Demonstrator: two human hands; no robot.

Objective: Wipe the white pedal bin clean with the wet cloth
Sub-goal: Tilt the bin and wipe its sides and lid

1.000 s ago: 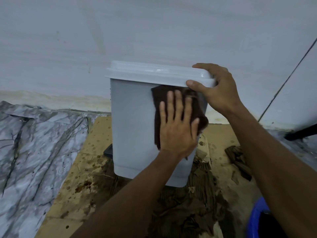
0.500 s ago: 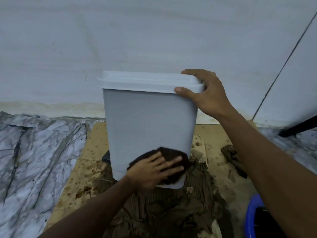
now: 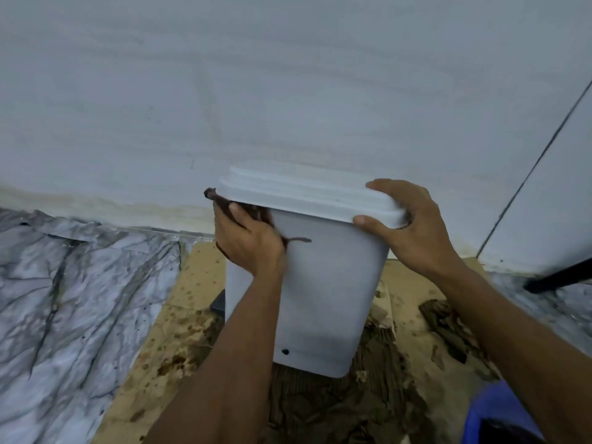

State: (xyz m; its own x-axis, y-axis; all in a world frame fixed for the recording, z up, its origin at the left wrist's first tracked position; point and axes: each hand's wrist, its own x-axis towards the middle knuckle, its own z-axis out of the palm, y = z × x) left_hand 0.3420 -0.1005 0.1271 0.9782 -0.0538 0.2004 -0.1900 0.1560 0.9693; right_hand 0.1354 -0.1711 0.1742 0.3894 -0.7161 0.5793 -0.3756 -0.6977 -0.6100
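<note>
1. Left hand (image 3: 246, 241) wraps the dark brown wet cloth (image 3: 255, 213) round the top corner at ten o'clock.
2. Right hand (image 3: 413, 229) clamps the lid rim (image 3: 304, 201) at two o'clock, steadying the white plastic pedal bin (image 3: 330, 283), centre frame.
3. Mid-wipe, I reckon; next up, a firm downward stroke along that side.

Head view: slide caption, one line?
Left hand holds cloth to bin under the lid; right hand grips the lid corner.

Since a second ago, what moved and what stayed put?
The left hand swept the brown cloth down the bin front to its base, then up to the top left corner under the lid. The right hand kept gripping the lid's right edge.
</note>
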